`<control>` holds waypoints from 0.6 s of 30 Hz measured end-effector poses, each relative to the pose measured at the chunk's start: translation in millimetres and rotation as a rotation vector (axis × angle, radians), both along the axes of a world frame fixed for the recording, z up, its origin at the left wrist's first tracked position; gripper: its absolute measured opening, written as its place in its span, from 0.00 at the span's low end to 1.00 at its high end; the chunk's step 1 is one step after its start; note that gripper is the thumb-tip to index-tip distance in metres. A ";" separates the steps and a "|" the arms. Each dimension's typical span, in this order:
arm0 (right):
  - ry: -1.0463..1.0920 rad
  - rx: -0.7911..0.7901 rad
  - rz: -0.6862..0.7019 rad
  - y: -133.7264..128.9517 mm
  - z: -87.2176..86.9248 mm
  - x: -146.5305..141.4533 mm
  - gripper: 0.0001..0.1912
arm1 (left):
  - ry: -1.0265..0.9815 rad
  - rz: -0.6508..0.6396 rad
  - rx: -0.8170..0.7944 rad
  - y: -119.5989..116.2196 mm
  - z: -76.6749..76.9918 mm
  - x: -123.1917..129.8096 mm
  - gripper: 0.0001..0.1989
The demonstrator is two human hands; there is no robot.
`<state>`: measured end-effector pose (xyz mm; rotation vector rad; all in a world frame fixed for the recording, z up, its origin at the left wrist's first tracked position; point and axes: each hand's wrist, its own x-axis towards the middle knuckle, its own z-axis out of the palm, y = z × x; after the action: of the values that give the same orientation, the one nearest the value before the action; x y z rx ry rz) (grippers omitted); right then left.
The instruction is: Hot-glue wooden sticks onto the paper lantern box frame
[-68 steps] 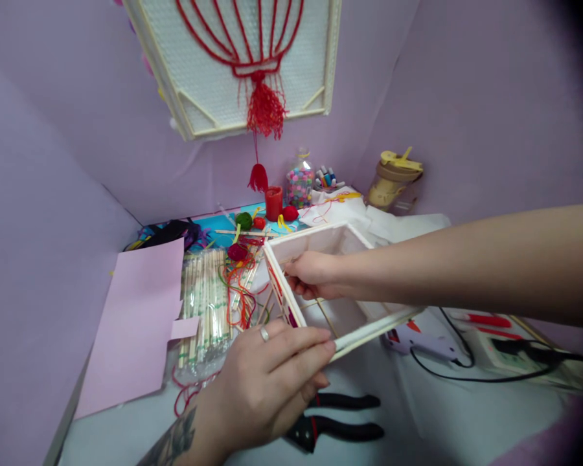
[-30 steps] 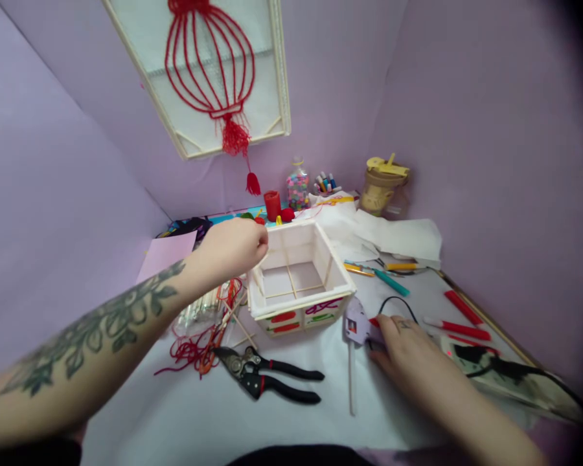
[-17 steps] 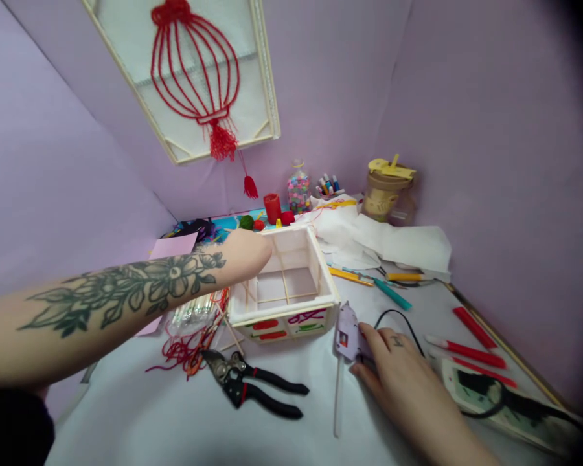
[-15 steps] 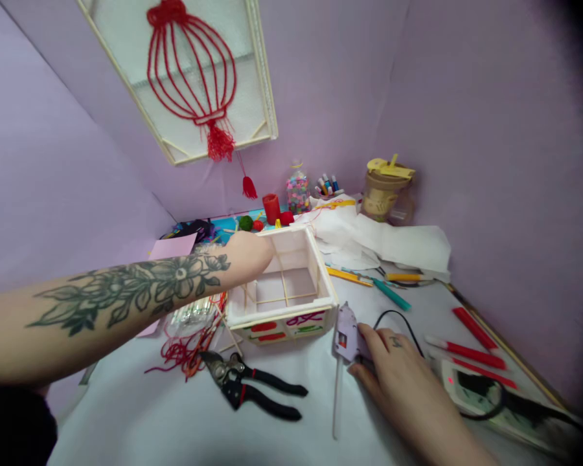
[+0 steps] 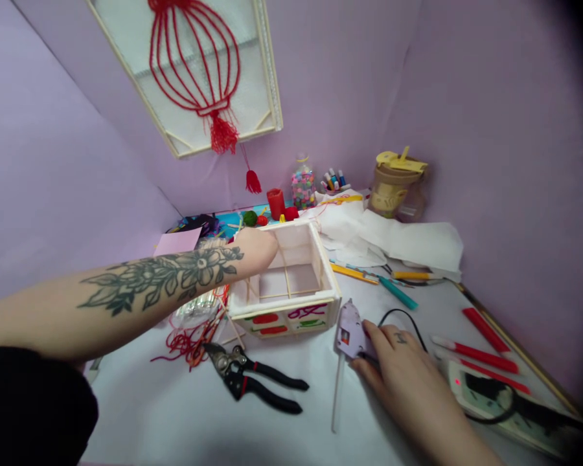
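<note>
A white-covered table (image 5: pixel 175 414) runs between lilac walls, and a framed panel with a red yarn lantern (image 5: pixel 194 65) hangs on the far wall. At the middle of the table stands an open-topped stick-framed box (image 5: pixel 284 285), its near face showing red, purple and green yarn shapes. The tattooed left hand (image 5: pixel 255 249) rests on the box's far-left rim — its fingers fold over the edge, and how they grip there cannot be told. Right of the box lies a pale purple glue gun (image 5: pixel 348 327) with a glue stick (image 5: pixel 337 401) trailing toward the near edge; the right hand (image 5: pixel 401 369) lies over the gun's handle, fingers together and curled onto it. Near-left of the box lie black-handled cutters (image 5: pixel 252 382), beside a tangle of red yarn (image 5: pixel 184 340). To the far right are white fabric (image 5: pixel 398 236) and red pens (image 5: pixel 476 353).
</note>
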<state>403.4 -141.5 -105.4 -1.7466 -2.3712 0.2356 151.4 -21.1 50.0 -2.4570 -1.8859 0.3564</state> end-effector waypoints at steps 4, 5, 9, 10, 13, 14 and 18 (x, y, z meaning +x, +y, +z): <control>0.005 0.018 0.025 -0.4 -7.1 -0.5 0.20 | 0.097 0.004 -0.033 -11.2 27.2 8.7 0.08; 0.004 0.024 0.033 -0.1 -10.6 -0.1 0.18 | 0.108 0.000 -0.023 -13.1 36.1 7.9 0.09; 0.060 0.093 0.024 4.1 -21.0 10.3 0.15 | -0.165 0.029 0.076 -29.8 71.5 -14.2 0.11; 0.118 0.122 0.009 5.3 -20.2 15.3 0.15 | -0.368 0.065 0.107 -38.7 76.6 -22.2 0.12; 0.402 0.189 -0.066 5.7 -4.7 31.7 0.16 | -0.950 0.175 0.084 -74.2 73.1 -38.8 0.12; 0.504 0.196 -0.118 4.2 4.3 35.7 0.16 | -1.093 0.194 0.036 -86.4 65.9 -39.7 0.12; 0.896 0.217 -0.331 -10.0 47.6 31.4 0.16 | -1.448 0.263 -0.210 -119.0 29.4 -21.2 0.13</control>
<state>434.8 -151.5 -57.8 -1.4573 -1.4013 0.5442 130.2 -140.1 79.4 -2.7565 -2.5303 -1.7730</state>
